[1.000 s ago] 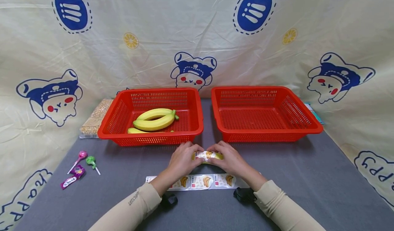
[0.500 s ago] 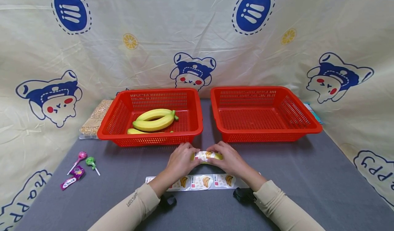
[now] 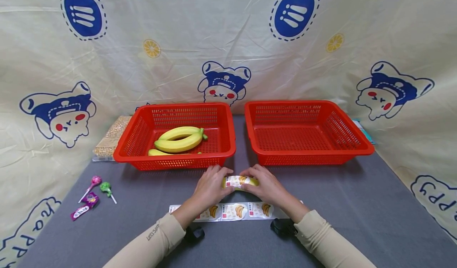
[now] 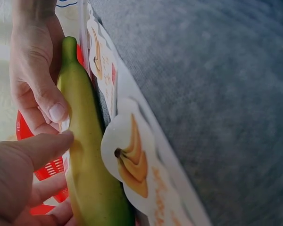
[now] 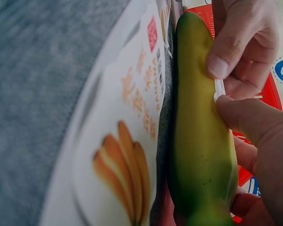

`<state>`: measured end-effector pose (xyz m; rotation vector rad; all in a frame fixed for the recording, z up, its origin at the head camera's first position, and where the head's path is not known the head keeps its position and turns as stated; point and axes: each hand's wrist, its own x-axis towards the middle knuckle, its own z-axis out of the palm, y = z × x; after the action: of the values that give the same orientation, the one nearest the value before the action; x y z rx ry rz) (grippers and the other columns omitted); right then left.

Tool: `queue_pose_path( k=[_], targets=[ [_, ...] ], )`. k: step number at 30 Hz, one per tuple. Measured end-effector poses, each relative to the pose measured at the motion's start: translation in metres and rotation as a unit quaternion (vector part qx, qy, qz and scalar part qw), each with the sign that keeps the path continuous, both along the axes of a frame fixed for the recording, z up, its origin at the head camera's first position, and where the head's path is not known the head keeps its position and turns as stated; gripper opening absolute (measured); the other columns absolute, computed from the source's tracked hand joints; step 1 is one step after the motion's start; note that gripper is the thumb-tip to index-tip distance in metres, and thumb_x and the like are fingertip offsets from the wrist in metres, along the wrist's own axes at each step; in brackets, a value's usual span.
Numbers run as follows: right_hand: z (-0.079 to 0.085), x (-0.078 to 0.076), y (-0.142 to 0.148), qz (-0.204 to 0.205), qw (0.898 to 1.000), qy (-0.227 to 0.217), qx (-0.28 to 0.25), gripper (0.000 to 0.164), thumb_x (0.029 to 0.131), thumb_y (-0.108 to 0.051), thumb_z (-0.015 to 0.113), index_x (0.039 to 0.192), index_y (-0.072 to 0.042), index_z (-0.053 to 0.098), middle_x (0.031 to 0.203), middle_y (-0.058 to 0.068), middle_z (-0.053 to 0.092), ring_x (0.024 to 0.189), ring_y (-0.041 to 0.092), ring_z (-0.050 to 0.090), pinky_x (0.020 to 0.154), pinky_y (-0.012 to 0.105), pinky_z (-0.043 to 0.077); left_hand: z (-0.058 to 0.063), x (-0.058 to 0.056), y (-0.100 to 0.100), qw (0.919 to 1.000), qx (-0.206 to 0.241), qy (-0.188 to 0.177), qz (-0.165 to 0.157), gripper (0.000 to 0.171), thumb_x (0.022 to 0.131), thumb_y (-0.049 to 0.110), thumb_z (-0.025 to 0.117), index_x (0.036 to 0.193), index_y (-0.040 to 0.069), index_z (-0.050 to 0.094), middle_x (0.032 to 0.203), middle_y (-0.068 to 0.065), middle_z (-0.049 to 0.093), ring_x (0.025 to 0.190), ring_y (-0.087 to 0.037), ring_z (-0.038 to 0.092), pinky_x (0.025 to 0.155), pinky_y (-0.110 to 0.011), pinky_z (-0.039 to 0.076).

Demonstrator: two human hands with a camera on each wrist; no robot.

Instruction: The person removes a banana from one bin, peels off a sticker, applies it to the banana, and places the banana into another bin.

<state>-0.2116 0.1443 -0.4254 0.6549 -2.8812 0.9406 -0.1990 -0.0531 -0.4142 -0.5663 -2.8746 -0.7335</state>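
Observation:
Between my two hands a banana (image 4: 92,155) lies crosswise in front of the baskets. A white banana-picture label (image 3: 236,181) sits on its upper side. My left hand (image 3: 210,185) holds the left part, thumb on the near side, fingers over the far side. My right hand (image 3: 266,185) grips the right part in the same way, both thumbs at the label's edge. Closer to me lies a strip of banana labels (image 3: 238,211), partly hidden by the wrists. In the right wrist view, the banana's yellow-green side (image 5: 198,117) shows right beside the label strip.
A red basket (image 3: 175,161) with several bananas (image 3: 180,144) stands behind on the left. Another red basket (image 3: 310,159) stands to its right. Two lollipops, one green (image 3: 105,186), and a purple candy wrapper (image 3: 85,205) lie left. A grain bag (image 3: 113,137) is behind.
Both hands stay on the banana in nearly the same place. The thumbs shift slightly along the label; nothing else moves.

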Motion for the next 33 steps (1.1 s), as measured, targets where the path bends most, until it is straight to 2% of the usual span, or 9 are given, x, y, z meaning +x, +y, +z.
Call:
queue_pose_path(
  k=[4,9,19,25,29,33],
  targets=[
    [-0.001,0.000,0.000,0.003,1.000,0.002,-0.004,0.028,0.080,-0.027,0.073,0.107,-0.019,0.067,0.091,-0.005,0.056,0.085,0.010,0.050,0.076,0.029,0.040,0.000,0.001,0.002,0.9997,0.022,0.005,-0.003,0.036,0.077,0.029,0.074,0.111,0.019,0.065,0.101,-0.005,0.061,0.096,-0.021,0.051,0.083,-0.038,0.045],
    [-0.001,0.000,0.001,0.003,1.000,0.000,-0.008,0.028,0.081,-0.027,0.073,0.107,-0.019,0.067,0.091,-0.005,0.056,0.084,0.010,0.049,0.075,0.029,0.039,0.000,0.001,0.004,0.9999,0.014,-0.001,-0.003,0.031,0.078,0.029,0.074,0.106,0.020,0.068,0.100,-0.005,0.061,0.096,-0.021,0.051,0.083,-0.038,0.044],
    [-0.001,0.001,0.000,-0.004,1.000,-0.013,-0.009,0.029,0.080,-0.027,0.073,0.107,-0.019,0.067,0.092,-0.005,0.056,0.086,0.011,0.049,0.076,0.029,0.039,-0.002,-0.002,-0.003,0.9995,-0.013,-0.027,0.008,0.040,0.078,0.034,0.073,0.114,0.016,0.069,0.105,-0.007,0.063,0.098,-0.023,0.053,0.086,-0.040,0.045],
    [0.000,0.001,0.000,-0.001,1.000,-0.007,-0.006,0.028,0.080,-0.027,0.073,0.107,-0.020,0.067,0.093,-0.006,0.057,0.087,0.010,0.049,0.077,0.030,0.039,-0.001,0.000,-0.010,0.9987,-0.018,-0.047,0.007,0.046,0.079,0.035,0.073,0.118,0.013,0.067,0.105,-0.007,0.063,0.098,-0.024,0.052,0.086,-0.040,0.044],
    [-0.001,0.001,0.001,0.002,1.000,-0.001,-0.007,0.029,0.080,-0.027,0.073,0.107,-0.020,0.066,0.093,-0.006,0.057,0.088,0.011,0.050,0.077,0.030,0.039,-0.002,0.001,-0.014,0.9981,-0.004,-0.061,0.007,0.047,0.079,0.033,0.073,0.121,0.014,0.065,0.106,-0.007,0.062,0.098,-0.022,0.052,0.083,-0.039,0.044],
    [-0.001,0.001,0.001,0.000,1.000,-0.005,-0.010,0.029,0.080,-0.027,0.073,0.107,-0.021,0.066,0.094,-0.006,0.056,0.089,0.011,0.050,0.078,0.031,0.039,-0.005,0.003,-0.020,0.9962,0.037,-0.078,0.012,0.047,0.078,0.027,0.074,0.122,0.015,0.064,0.110,-0.007,0.063,0.102,-0.023,0.054,0.084,-0.040,0.045]
  ],
)
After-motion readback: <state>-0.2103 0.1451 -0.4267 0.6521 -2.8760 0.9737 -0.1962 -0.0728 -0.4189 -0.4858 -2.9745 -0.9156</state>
